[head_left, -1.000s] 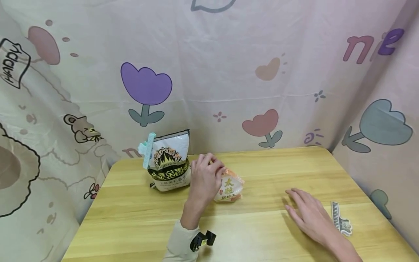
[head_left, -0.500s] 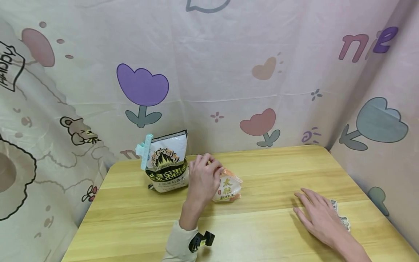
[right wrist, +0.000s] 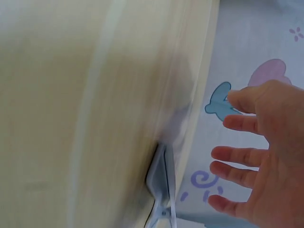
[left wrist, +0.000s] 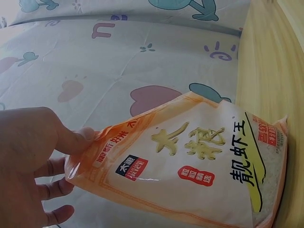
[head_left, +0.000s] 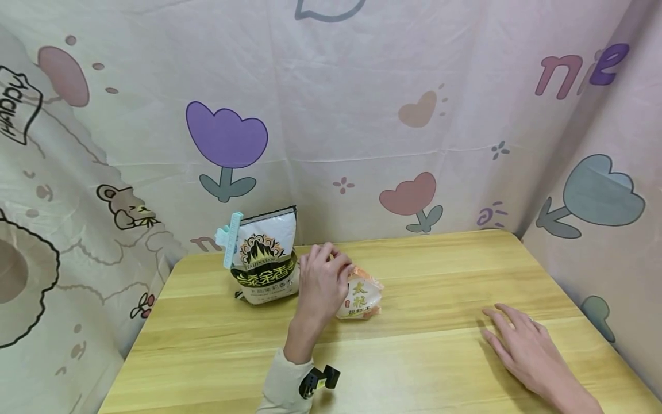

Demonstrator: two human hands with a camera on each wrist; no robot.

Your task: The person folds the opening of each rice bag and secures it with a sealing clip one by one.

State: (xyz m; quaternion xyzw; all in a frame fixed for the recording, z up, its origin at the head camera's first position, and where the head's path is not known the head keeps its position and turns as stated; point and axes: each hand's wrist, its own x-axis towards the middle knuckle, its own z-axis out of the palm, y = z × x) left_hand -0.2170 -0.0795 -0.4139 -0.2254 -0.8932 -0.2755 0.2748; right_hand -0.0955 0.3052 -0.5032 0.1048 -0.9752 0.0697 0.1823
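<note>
My left hand [head_left: 323, 284] pinches the gathered top of a small orange-and-white rice bag [head_left: 359, 297]. In the left wrist view the thumb lies over the bag's orange upper end, and rice shows through its clear bottom corner. At the right of the table my right hand [head_left: 530, 352] is held with fingers spread and nothing between them. A grey bag clip [right wrist: 160, 183] lies on the table below it in the right wrist view, apart from the fingers. From the head view that clip is hidden by the right hand.
A larger white-and-black rice bag [head_left: 266, 261] stands left of my left hand, with a mint-green clip [head_left: 233, 240] on its upper left edge. The wooden table [head_left: 414, 374] ends against a patterned curtain [head_left: 331, 115] at the back and sides.
The right hand has moved rightward over the grey clip, which showed beside it before and is now covered in the head view. My left hand keeps its hold on the small rice bag.
</note>
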